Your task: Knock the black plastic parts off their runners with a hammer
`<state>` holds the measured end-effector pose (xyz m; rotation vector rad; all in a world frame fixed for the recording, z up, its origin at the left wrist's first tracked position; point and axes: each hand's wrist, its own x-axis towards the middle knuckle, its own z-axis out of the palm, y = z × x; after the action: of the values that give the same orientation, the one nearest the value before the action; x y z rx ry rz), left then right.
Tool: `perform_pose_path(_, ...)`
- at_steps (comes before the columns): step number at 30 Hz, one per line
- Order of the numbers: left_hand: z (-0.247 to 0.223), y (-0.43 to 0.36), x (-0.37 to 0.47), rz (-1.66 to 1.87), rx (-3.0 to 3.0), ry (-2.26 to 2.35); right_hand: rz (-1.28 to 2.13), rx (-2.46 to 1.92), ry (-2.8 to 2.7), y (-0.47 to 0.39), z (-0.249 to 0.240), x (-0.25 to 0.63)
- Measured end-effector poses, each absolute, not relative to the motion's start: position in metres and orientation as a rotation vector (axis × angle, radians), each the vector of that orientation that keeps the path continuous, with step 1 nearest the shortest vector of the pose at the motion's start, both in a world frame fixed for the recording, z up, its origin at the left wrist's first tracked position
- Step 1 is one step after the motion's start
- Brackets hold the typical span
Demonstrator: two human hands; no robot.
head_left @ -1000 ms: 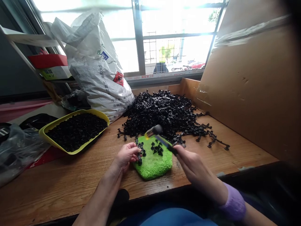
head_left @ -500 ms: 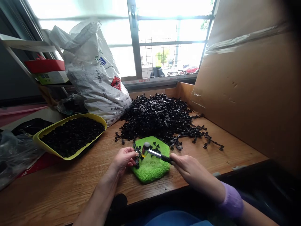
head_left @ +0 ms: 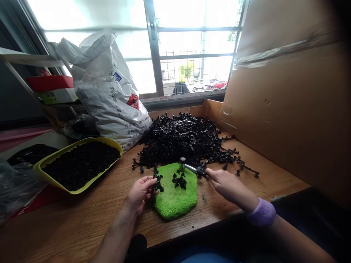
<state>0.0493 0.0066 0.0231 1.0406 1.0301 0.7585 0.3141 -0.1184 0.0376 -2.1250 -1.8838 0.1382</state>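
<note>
On the wooden table lies a green fluffy pad. My left hand, at the pad's left edge, pinches a black branched plastic part. My right hand is wrapped round the dark handle of a small hammer; its head is over the upper right of the pad. Several small black pieces lie on the pad between my hands. Just behind the pad rises a large pile of black plastic parts.
A yellow tray full of small black pieces stands at the left, beside clear plastic bags. Behind it are a big white sack and a rack with a red bin. A cardboard sheet borders the right side.
The hammer and my right hand have moved right and away from the left hand's part. More small black pieces now show mid-pad. The whole view has shifted slightly.
</note>
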Motion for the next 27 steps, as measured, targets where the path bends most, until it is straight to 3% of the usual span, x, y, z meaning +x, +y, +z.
perform_pose_path(15, 0.019, 0.011, 0.049, 0.91, 1.029, 1.08, 0.196, -1.928, -2.078, -0.093, 0.055, 0.285)
perform_pose_path(27, 0.037, 0.039, 0.086, 0.585, 1.255, 0.992, 0.348, -1.961, -1.855, -0.123, 0.035, 0.317)
